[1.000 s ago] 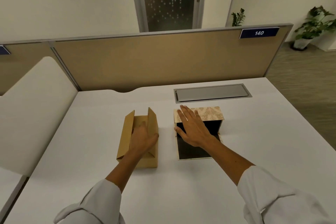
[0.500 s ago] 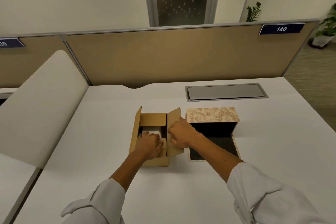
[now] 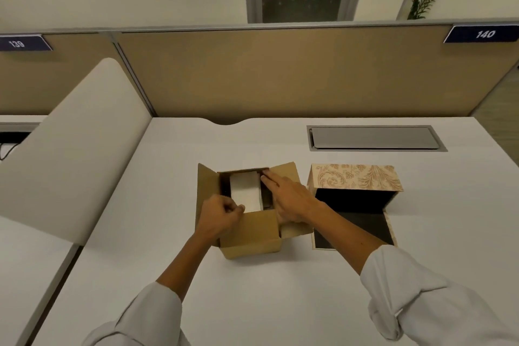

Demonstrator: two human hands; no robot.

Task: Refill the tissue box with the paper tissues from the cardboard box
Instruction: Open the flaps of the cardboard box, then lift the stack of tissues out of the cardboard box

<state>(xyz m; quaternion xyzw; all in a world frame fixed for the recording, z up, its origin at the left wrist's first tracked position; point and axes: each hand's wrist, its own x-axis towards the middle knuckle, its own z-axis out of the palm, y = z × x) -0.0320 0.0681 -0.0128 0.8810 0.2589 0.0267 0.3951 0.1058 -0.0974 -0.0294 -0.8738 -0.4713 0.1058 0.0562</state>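
Note:
A brown cardboard box [image 3: 250,236] stands open on the white desk, its flaps spread. Inside lies a white stack of paper tissues [image 3: 245,190]. My left hand [image 3: 220,215] is curled at the box's near left corner, fingers pinching the near flap beside the tissues. My right hand [image 3: 289,199] lies flat on the right flap, fingers stretched to the far edge of the opening. To the right stands the tissue box [image 3: 355,180], patterned beige, open with a black inside, its lid [image 3: 354,229] flat on the desk.
The white desk [image 3: 280,303] has a grey cable hatch [image 3: 375,137] behind the tissue box. A tan partition [image 3: 280,73] closes the far side. A white curved divider [image 3: 75,143] rises along the left edge.
The flaps of the cardboard box are spread wider and the tissues show more. My right hand has stretched flat along the right flap; my left hand has shifted to the near flap.

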